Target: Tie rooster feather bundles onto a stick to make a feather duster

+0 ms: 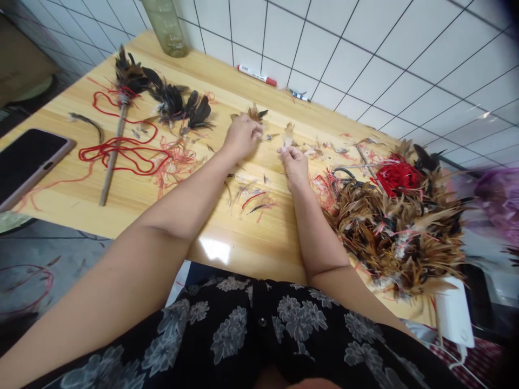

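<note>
My left hand (242, 136) is low over the middle of the table, fingers curled together; what they grip, if anything, is hidden. Just beyond it shows a small tuft of brown and black feathers (256, 113), and I cannot tell whether the hand touches it. Between thumb and fingers, my right hand (295, 165) pinches a pale brown feather (288, 134), its tip pointing away from me. To the left, a wooden stick (114, 151) with dark feathers tied at its top lies across a looped red cord (138, 166). Black feather bunches (172, 102) lie beside it.
A large heap of brown feathers (397, 232) covers the table's right end, with a red thread bundle (399, 175) on it. A phone (32, 162) lies at the left edge. A bottle (166, 27) and red-capped marker (257, 75) are by the tiled wall.
</note>
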The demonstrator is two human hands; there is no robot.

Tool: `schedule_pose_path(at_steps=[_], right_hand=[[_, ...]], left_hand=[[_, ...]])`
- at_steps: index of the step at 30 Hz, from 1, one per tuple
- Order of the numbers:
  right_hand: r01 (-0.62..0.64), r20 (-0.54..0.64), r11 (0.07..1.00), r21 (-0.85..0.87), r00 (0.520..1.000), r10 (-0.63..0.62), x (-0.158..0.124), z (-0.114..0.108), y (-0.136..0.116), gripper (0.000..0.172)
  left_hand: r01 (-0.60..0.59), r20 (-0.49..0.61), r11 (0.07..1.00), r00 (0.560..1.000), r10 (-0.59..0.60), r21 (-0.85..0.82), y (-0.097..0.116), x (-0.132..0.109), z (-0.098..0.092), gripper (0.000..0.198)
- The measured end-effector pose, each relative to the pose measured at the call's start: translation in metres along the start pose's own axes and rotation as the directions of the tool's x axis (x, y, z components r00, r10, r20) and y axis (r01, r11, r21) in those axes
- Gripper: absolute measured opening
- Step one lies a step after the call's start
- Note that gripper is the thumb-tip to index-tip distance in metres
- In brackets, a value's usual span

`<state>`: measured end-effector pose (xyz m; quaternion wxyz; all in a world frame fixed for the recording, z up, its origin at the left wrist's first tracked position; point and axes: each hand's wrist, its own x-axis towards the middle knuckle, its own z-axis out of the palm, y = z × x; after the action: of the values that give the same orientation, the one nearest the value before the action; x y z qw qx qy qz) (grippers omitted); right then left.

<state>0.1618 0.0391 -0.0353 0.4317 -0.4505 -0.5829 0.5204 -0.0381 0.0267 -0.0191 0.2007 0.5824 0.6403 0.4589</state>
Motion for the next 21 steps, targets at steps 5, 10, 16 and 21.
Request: schedule_pose_path(at_steps=[5, 10, 16, 21], right_hand=[[-0.038, -0.073, 0.998, 0.04, 0.997, 0.041, -0.005, 0.004, -0.009, 0.021], [-0.032, -0.118, 0.998, -0.045, 0.993, 0.027, -0.008, 0.006, -0.012, 0.021], [0.013, -0.162, 0.992, -0.122, 0.986, -0.033, -0.005, 0.003, -0.007, 0.024], [0.041, -0.168, 0.986, -0.161, 0.983, -0.069, -0.001, 0.002, 0.001, 0.024]], left_hand=[[-0.035, 0.079, 0.999, 0.996, 0.035, 0.006, 0.008, -0.001, 0.018, 0.022], [-0.027, 0.053, 0.999, 0.998, 0.025, 0.027, 0.017, -0.007, 0.017, 0.034], [0.153, 0.068, 0.967, 0.988, -0.142, -0.203, 0.049, -0.019, 0.016, 0.024], [0.365, 0.27, 0.789, 0.927, -0.259, -0.495, 0.064, -0.029, 0.024, 0.024]])
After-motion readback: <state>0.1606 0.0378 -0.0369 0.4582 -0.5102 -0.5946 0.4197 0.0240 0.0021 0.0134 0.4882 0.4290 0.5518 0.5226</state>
